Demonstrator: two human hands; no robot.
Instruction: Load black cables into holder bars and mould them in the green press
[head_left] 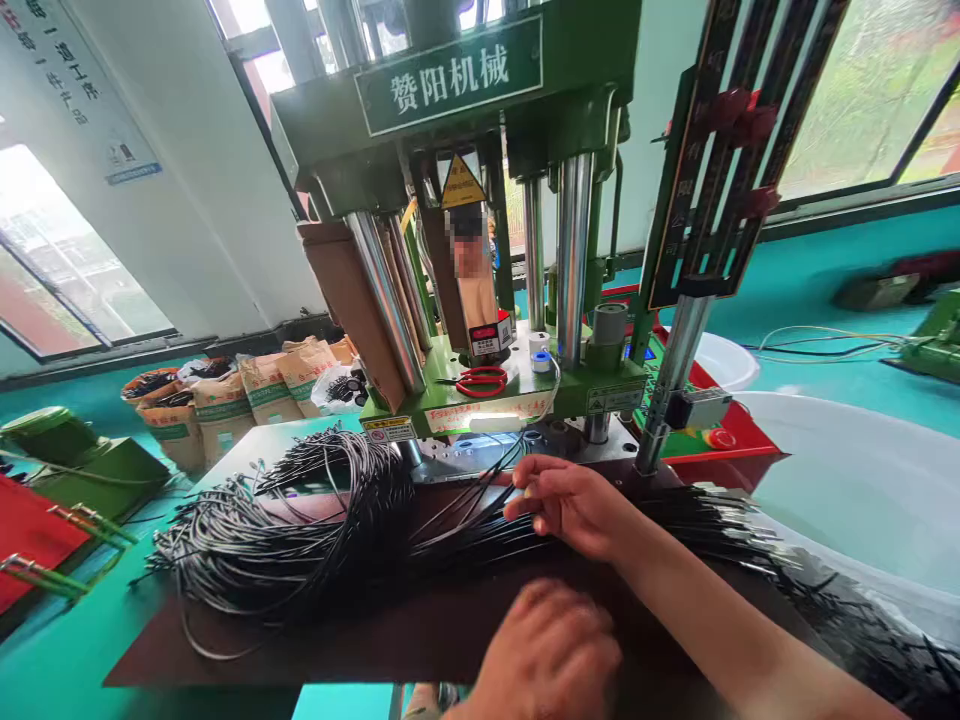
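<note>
Just before the green column press [450, 80], reaching with the right hand [574, 505], in a narrow, half-curled grip, to thin black cables [300, 540] spread from nine to three o'clock across the brown table [360, 640]; cannot tell whether pinching any. Towards six o'clock, curling the left hand [551, 645], too blurred to tell whether gripping anything. Facing red-handled pliers [469, 381] at twelve o'clock, on the press.

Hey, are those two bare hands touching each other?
Apart: the head view shows a strip of dark brown board between the right hand and the blurred left hand below it.
</note>
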